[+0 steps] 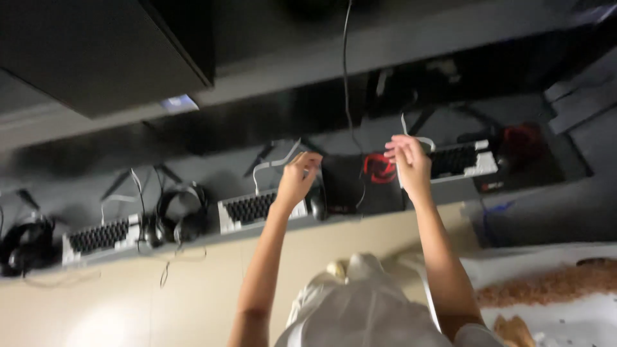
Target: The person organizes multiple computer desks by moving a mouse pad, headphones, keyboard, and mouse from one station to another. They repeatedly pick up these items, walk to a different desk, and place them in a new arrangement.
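Head view: both hands are raised over a long dark bench. The left hand (pixel 297 175) pinches one end of a white cable (pixel 273 163); the right hand (pixel 406 157) pinches another white strand (pixel 411 132) (whether the two are one cable I cannot tell, given the blur). The left strand runs left and down from the hand toward a keyboard (pixel 254 209) just below it. Between the hands lies a black mousepad (pixel 360 183) with a red mark; headphones (pixel 183 212) rest further left.

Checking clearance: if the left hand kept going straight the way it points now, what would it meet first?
Probably the white cable at the left hand fingertips, then the dark wall behind; depth is unclear in this blurred view.
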